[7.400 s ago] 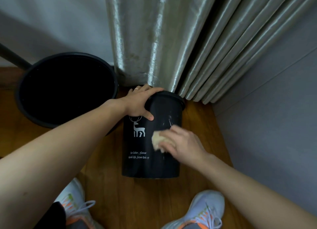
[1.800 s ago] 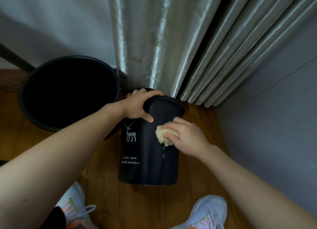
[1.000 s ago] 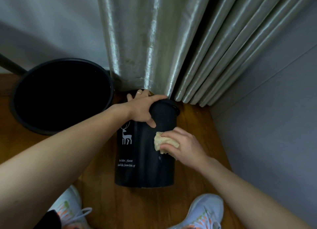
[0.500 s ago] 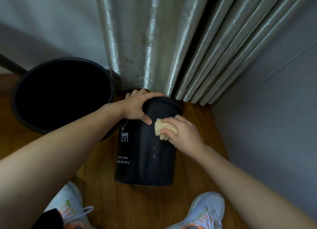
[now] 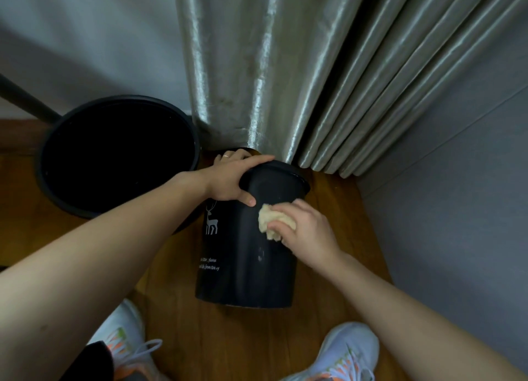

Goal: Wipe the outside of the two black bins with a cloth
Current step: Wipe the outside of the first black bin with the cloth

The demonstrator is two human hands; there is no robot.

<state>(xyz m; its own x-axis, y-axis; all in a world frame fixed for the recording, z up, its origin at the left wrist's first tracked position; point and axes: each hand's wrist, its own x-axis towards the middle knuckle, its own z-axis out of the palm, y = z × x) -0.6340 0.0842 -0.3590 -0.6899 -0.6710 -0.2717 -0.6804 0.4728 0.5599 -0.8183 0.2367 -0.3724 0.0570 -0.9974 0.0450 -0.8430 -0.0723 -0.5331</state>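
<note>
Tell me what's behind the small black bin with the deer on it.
Behind the small bin hangs the curtain. The left hand covers its far rim.

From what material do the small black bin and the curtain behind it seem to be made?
Small black bin: probably plastic, smooth with a dull sheen and printed white deer. Curtain: woven fabric with satin-like finish, judging by its bright streaks along soft folds.
</note>
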